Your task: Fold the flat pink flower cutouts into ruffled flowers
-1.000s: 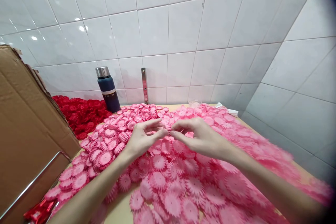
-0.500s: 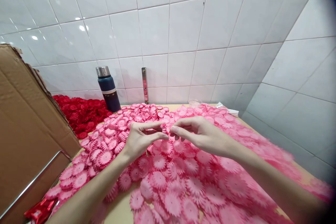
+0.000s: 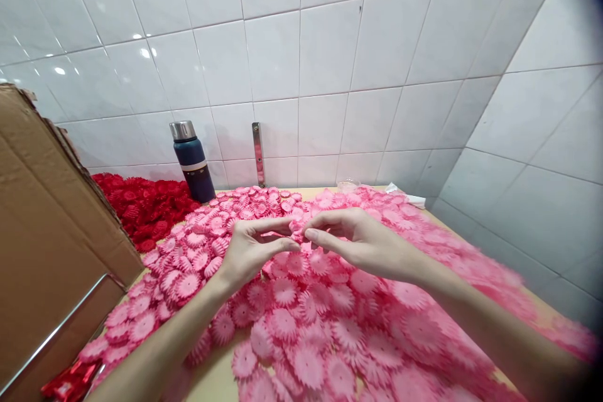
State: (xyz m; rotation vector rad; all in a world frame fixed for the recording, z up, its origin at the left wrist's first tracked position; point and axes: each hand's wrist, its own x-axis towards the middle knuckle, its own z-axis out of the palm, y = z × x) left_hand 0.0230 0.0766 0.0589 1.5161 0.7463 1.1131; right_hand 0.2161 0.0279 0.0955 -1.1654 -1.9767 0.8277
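My left hand (image 3: 252,250) and my right hand (image 3: 358,240) meet fingertip to fingertip above a table (image 3: 217,383) heaped with pink paper flowers (image 3: 301,326). Thumb and forefinger of each hand pinch together at a small pink flower piece (image 3: 298,226) between them; whether each hand truly grips it is hard to make out. Both forearms reach in from the bottom of the view.
A pile of red paper flowers (image 3: 141,204) lies at the back left. A dark blue flask (image 3: 193,160) with a steel lid stands by the tiled wall. A large cardboard box (image 3: 42,245) with a metal bar rises at the left. Red foil (image 3: 70,383) lies at bottom left.
Both hands have stayed almost in place, with the fingertips closing slightly nearer together and shifting a little upward.
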